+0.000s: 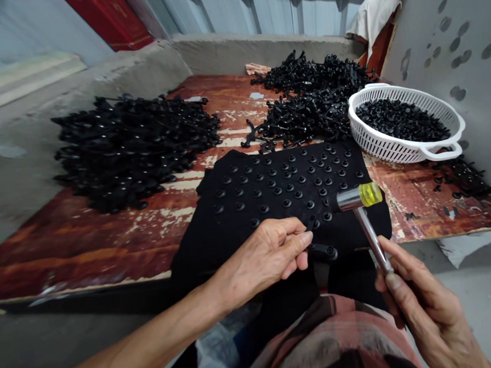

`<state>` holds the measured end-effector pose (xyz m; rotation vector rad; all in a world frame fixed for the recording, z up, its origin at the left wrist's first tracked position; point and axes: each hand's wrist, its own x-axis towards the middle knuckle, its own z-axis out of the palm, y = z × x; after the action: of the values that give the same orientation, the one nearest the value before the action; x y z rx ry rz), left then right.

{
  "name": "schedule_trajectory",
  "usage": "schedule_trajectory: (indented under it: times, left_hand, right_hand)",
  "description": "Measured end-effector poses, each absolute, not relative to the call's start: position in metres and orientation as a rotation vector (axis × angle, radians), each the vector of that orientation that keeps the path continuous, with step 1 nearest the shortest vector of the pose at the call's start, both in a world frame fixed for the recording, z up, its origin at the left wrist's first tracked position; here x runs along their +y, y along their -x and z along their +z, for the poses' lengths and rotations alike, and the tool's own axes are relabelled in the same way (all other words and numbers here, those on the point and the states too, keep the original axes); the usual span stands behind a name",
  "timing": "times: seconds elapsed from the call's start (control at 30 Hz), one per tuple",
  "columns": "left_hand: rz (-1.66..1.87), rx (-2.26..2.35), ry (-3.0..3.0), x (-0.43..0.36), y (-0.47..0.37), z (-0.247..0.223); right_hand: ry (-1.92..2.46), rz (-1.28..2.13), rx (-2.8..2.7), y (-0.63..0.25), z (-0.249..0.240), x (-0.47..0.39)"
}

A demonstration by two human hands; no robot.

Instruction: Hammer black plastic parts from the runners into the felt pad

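My left hand point(271, 250) is closed at the front edge of a black cloth, its thumb and fingers pinching one end of a black plastic part point(324, 251). In my right hand point(416, 295) is the metal handle of a small hammer point(370, 233), with a clear yellow face at one end of its head. The hammer head hangs over the right part of the cloth point(194, 239). Many small round black pieces point(287, 203) lie spread over the cloth.
A large pile of black parts point(132, 147) is at the left, and more heaps point(307, 105) stand at the back. At the right sits a white basket point(387, 145) of small black pieces, with loose black parts point(466, 178) beside it on the worn red table point(118, 239).
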<state>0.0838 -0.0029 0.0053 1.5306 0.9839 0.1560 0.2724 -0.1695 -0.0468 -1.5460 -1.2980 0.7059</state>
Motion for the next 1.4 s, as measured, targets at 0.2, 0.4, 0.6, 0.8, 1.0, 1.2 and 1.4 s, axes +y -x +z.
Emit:
schedule_trajectory:
  times: [0.2, 0.4, 0.6, 0.8, 1.0, 1.2, 1.4]
  left_hand:
    - [0.149, 0.999, -1.534, -0.0035, -0.0841, 0.0069]
    - [0.142, 1.013, -1.537, -0.0027, -0.0854, 0.0069]
    - [0.137, 0.988, -1.562, -0.0009, -0.0839, 0.0053]
    - [0.138, 1.004, -1.542, -0.0018, -0.0839, 0.0066]
    - [0.133, 1.011, -1.548, -0.0015, -0.0851, 0.0078]
    - [0.13, 1.026, -1.54, -0.0008, -0.0854, 0.0082]
    - [0.116, 1.027, -1.546, -0.0019, -0.0851, 0.0091]
  right_hand:
    - [1.558, 0.692, -1.294, -0.2712, -0.0467, -0.1683]
    - [1.58, 0.709, -1.307, -0.2725, -0.0459, -0.1691]
    - [1.575, 0.731, -1.35, -0.2734, -0.046, -0.1682]
    - [1.563, 0.704, -1.325, -0.2721, -0.0454, -0.169]
    - [1.564, 0.706, -1.332, -0.2712, -0.045, -0.1687]
    - [1.576, 0.708, -1.32, -0.2709, -0.0447, -0.1685]
    - [1.579, 0.706, -1.338, -0.2713, -0.0437, -0.1681]
